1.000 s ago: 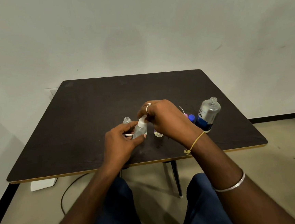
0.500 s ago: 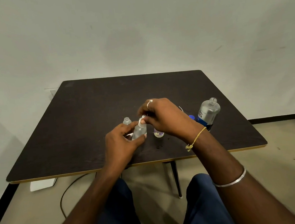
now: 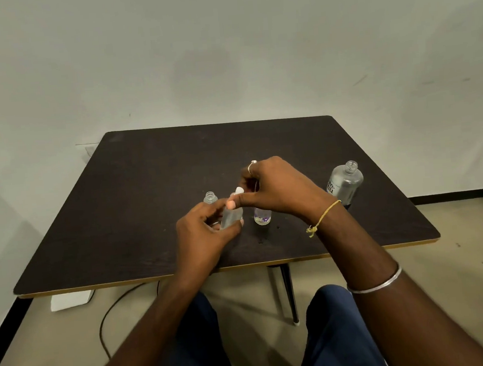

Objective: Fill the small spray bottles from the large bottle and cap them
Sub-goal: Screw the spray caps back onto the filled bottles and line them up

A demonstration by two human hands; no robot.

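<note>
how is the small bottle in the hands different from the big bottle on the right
The small spray bottle is held in the left hand, tilted; the large bottle stands free and upright. The small spray bottle has a white top under the right hand; the large bottle's neck is open. Both are clear.

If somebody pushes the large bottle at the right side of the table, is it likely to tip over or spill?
The large bottle looks tall for its base, so a push near its neck would probably tip it. Its mouth is uncapped, so any liquid inside could spill. Its clear, smooth wall may feel slippery; how full it is cannot be told.
</note>
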